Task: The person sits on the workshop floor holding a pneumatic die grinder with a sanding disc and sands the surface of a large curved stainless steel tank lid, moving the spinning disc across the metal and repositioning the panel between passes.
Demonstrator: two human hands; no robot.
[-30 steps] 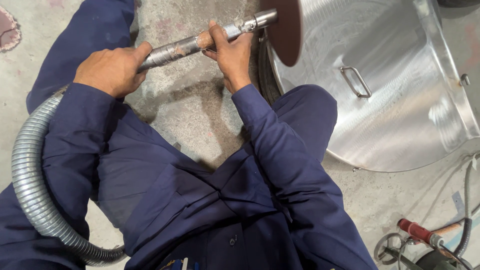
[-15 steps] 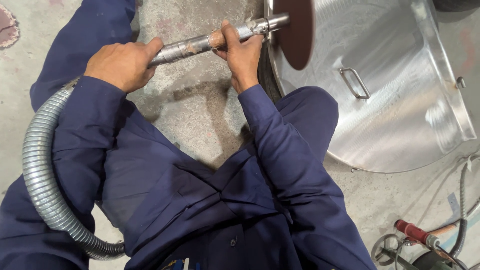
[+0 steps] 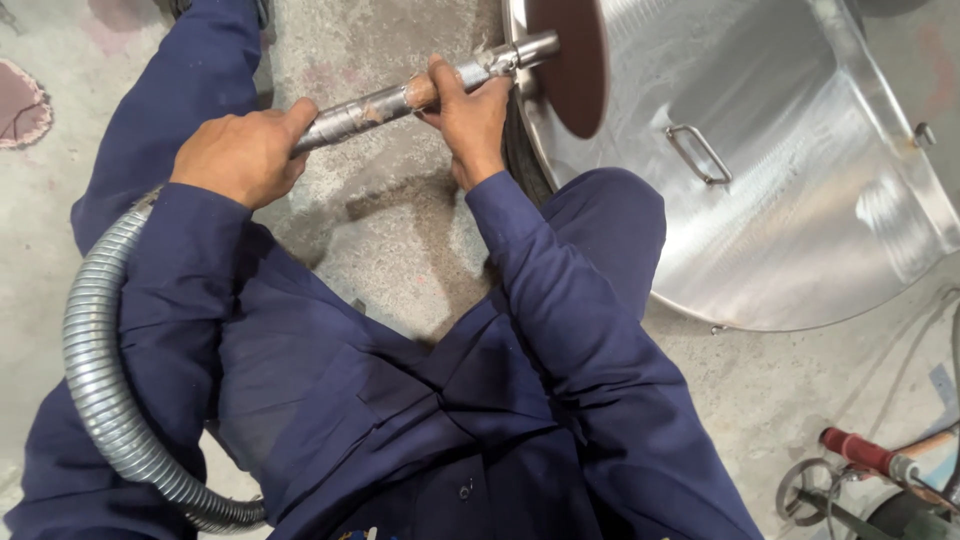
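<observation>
Over the floor [image 3: 400, 230]: I see both hands on one long metal shaft [image 3: 380, 100], running left to right, disc end up against the steel pan.
Left hand [image 3: 238, 155]: fingers wrapped shut round the rear of the shaft, where the hose [image 3: 100, 400] joins.
Right hand [image 3: 468, 112]: fingers closed round the front of the shaft, just behind the collar.
Disc [image 3: 572, 60]: dark red, round, edge-on, at or touching the pan [image 3: 800, 210]; contact point hidden.
Handling: I'd judge the shaft rigid, fairly heavy, worn metal, likely slick; the hose is flexible and drags at the rear.
Hold: two-handed, spread apart as now, clear of the disc.
Pan: thin polished sheet, probably marks easily.
</observation>
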